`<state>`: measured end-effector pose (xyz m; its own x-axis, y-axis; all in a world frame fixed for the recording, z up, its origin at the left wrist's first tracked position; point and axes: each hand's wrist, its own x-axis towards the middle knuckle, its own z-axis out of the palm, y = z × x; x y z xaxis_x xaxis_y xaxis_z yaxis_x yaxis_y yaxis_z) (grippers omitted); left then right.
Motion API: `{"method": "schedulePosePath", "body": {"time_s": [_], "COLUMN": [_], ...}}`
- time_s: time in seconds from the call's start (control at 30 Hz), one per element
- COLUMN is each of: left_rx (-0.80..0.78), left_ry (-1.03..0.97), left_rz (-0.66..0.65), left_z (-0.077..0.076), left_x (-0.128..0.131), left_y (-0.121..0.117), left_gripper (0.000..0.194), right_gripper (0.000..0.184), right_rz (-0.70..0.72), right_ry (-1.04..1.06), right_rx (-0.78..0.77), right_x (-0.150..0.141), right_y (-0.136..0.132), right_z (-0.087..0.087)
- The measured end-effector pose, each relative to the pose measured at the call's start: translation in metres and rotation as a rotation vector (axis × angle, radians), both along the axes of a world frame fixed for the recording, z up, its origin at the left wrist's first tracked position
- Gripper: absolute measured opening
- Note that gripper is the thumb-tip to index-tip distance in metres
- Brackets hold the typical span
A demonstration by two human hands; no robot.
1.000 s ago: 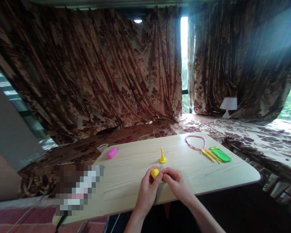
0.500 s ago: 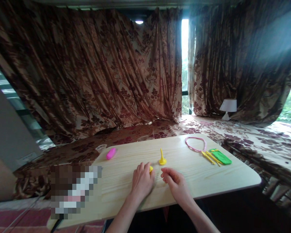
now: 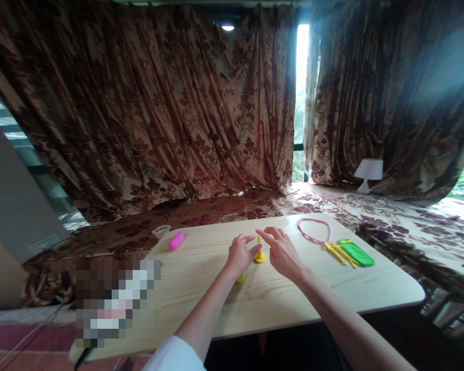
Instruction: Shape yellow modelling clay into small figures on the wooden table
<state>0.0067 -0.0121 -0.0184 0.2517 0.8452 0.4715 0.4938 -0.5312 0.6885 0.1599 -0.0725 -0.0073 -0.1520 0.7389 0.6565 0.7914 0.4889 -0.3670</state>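
Observation:
A yellow clay piece [image 3: 260, 257] stands upright on the table, with a round flat base and a thin stem. To its left is my left hand [image 3: 241, 255], thumb and fingers apart near the stem. On the other side my right hand [image 3: 282, 250] reaches toward the stem's top, its index finger stretched out. Neither hand plainly grips the piece; whether a fingertip touches it I cannot tell. A second yellow lump [image 3: 240, 278] lies on the table below my left wrist, partly hidden by it.
A pink clay roll [image 3: 177, 240] lies at the table's [image 3: 201, 299] left. At the right are a twisted pink loop [image 3: 315, 240], yellow sticks [image 3: 337, 253] and a flat green clay slab [image 3: 358, 253]. A blurred-out object [image 3: 116, 304] covers the left edge. A white lamp [image 3: 369, 170] stands behind.
Both hands have moved forward and up to either side of the upright yellow piece. My left hand has let go of the yellow lump, which stays on the table. The view has shifted slightly.

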Motion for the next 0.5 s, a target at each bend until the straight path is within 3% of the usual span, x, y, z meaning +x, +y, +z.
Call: {"method": "schedulePosePath", "body": {"time_s": [0.17, 0.5], "left_rx": [-0.007, -0.02], "left_ry": [0.03, -0.017], "left_rz": [-0.089, -0.12], "left_z": [-0.009, -0.0056], "left_x": [0.0081, 0.0077], "left_y": [0.0076, 0.0082], "left_gripper": [0.029, 0.028], "right_gripper": [0.032, 0.026], "right_rz": [-0.05, -0.097], "right_ry": [-0.172, -0.225], "right_rx": [-0.026, 0.003], "right_x": [-0.0024, -0.0038], "right_y": [0.0066, 0.0058], "right_z": [-0.0019, 0.0038]}}
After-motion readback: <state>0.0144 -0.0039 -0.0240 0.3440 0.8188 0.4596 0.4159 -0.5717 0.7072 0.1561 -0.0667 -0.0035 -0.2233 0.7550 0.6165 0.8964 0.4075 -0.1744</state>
